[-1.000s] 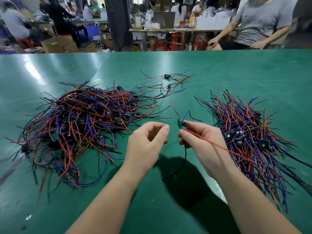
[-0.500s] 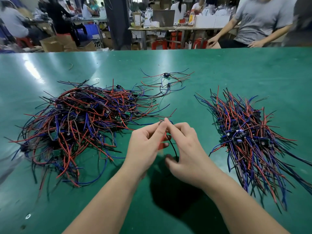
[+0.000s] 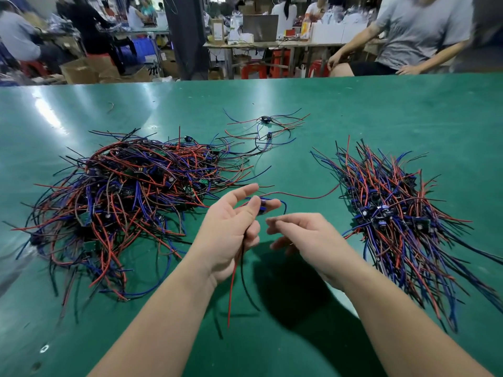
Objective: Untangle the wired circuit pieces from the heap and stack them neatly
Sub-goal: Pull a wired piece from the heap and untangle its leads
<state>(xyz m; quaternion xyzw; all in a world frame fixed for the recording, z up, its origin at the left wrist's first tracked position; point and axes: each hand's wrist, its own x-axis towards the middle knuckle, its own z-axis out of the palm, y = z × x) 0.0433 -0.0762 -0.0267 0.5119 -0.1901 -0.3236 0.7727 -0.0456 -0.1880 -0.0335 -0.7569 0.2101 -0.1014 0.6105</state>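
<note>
Wired piece (image 3: 263,207): small dark board, thin glossy leads; long axis 12 to 6, between heap (image 3: 130,197) at 9 and stack (image 3: 386,210) at 3
Left hand (image 3: 231,235): thumb pinches it
Right hand (image 3: 307,235): fingers slack, empty

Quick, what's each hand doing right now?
Left hand: pinches a wired piece, its wires hanging down.
Right hand: open, fingers loosely curled, holding nothing.
</note>
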